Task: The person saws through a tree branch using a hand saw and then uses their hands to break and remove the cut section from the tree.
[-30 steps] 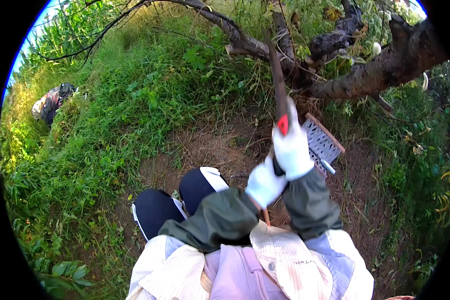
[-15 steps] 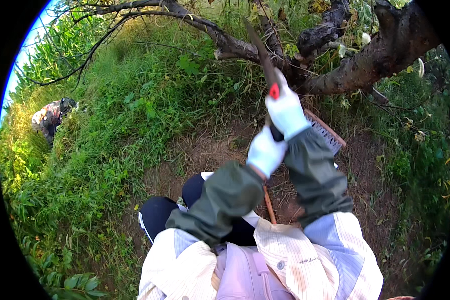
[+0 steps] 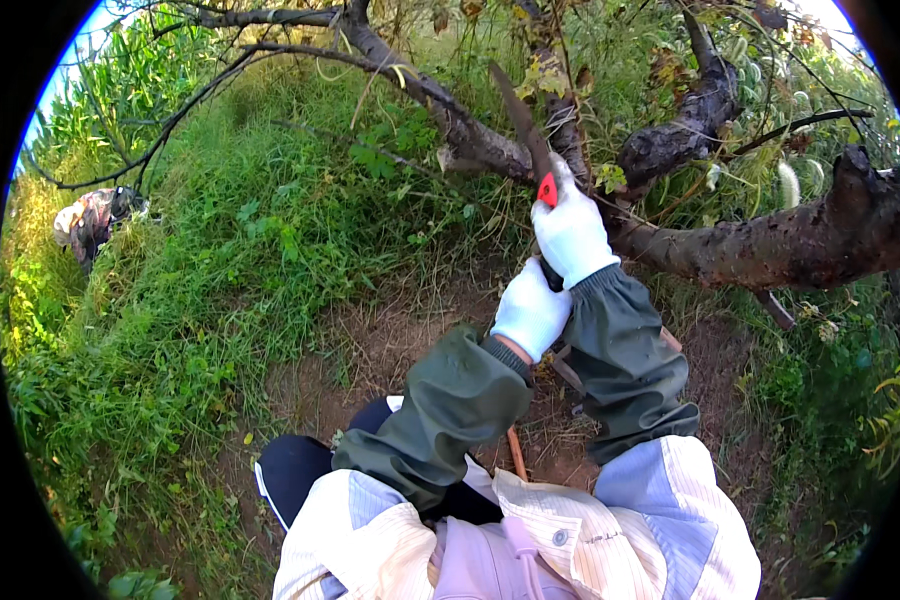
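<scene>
Both hands wear white gloves and are closed around the handle of a pruning saw (image 3: 523, 130). The right hand (image 3: 571, 235) is higher, at 12 o'clock from the left hand (image 3: 531, 312). The saw blade points up to a dark branch (image 3: 450, 115) of the tree.

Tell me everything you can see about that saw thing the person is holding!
The saw has a thin, dark, slightly curved blade pointing up toward the tree branches. A bright red piece sits where blade meets handle. The right hand in a white glove grips the handle high; the left hand, also gloved, wraps it lower. The handle is mostly hidden.
</scene>
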The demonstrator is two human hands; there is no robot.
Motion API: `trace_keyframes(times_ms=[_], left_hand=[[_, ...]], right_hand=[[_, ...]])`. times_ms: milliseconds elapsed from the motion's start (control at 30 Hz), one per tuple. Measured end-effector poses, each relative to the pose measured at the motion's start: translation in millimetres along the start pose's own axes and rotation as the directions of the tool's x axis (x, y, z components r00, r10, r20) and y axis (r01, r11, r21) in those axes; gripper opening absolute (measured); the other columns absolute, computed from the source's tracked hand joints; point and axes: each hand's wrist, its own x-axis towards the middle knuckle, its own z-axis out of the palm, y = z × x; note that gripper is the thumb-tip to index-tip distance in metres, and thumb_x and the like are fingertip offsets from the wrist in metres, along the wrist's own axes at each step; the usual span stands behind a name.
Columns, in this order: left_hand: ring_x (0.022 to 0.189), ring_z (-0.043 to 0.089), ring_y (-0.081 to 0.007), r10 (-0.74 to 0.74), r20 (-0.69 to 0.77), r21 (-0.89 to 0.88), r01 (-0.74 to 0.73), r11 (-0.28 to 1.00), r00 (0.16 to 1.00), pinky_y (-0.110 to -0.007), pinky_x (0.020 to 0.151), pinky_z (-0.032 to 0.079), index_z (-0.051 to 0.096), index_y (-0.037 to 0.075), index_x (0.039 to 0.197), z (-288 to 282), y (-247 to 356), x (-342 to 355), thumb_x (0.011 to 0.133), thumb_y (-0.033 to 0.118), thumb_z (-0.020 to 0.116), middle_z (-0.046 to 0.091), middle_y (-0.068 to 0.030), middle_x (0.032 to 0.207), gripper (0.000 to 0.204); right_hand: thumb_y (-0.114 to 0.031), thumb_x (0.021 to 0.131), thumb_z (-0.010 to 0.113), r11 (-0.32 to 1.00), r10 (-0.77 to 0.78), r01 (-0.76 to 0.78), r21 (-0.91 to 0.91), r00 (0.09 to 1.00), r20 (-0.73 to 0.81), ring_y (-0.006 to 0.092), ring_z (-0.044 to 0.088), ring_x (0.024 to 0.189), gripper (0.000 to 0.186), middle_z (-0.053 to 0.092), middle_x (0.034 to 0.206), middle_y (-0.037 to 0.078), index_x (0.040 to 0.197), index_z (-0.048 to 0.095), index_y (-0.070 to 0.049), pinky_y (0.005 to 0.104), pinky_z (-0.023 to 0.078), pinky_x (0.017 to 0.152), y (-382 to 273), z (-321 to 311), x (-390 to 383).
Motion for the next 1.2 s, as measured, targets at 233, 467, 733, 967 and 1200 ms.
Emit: trace_keyframes(times_ms=[233,467,733,967,1200], left_hand=[[0.085,0.059,-0.0435,-0.054,0.014,0.13,0.052,0.99,0.998,-0.048,0.074,0.048,0.05,0.0,0.1,-5,10,-10,0.078,0.027,0.062,0.062,-0.0259,0.084,0.037],[0.072,0.062,-0.0391,0.22,-0.144,0.14,-0.201,0.97,0.965,-0.046,0.061,0.05,0.049,0.002,0.103,15,-16,11,0.075,0.031,0.07,0.062,-0.0227,0.074,0.046],[0.067,0.062,-0.0407,0.194,-0.005,0.186,-0.19,0.964,0.981,-0.046,0.061,0.051,0.038,0.0,0.124,21,-56,-88,0.071,0.032,0.07,0.063,-0.021,0.075,0.07],[0.114,0.05,-0.037,0.13,0.429,0.422,-0.325,0.846,0.894,-0.042,0.096,0.041,0.043,0.004,0.128,-65,-69,-128,0.077,0.049,0.064,0.052,-0.021,0.121,0.072],[0.117,0.048,-0.0369,0.178,-0.066,0.543,-0.114,0.832,0.982,-0.041,0.099,0.039,0.046,0.007,0.125,-161,-89,-110,0.08,0.033,0.064,0.053,-0.0167,0.123,0.055]], right_hand=[[-0.024,0.082,0.053,0.951,-0.038,0.064,0.302,0.995,-0.091,0.0405,0.062,0.087,0.06,0.062,0.09,0.027,0.138,0.035,-0.015,0.0453,0.049,0.077,26,14,-6],[-0.02,0.078,0.06,0.813,-0.038,0.184,0.553,0.964,-0.265,0.0352,0.064,0.088,0.063,0.063,0.099,0.022,0.136,0.038,-0.01,0.0385,0.049,0.076,25,20,0],[-0.009,0.076,0.067,0.637,0.092,-0.093,0.765,0.995,0.044,0.0101,0.056,0.068,0.042,0.059,0.085,0.004,0.115,0.054,0.0,0.0262,0.049,0.063,37,23,-116],[0.002,0.078,0.064,0.296,0.127,-0.16,0.942,0.984,0.127,0.012,0.059,0.07,0.049,0.061,0.089,0.007,0.124,0.046,0.003,0.026,0.051,0.065,94,32,-243],[0.004,0.079,0.06,0.486,0.236,-0.243,0.839,0.962,0.142,0.009,0.055,0.059,0.046,0.058,0.08,0.005,0.123,0.047,0.002,0.0229,0.046,0.053,116,20,-309]])
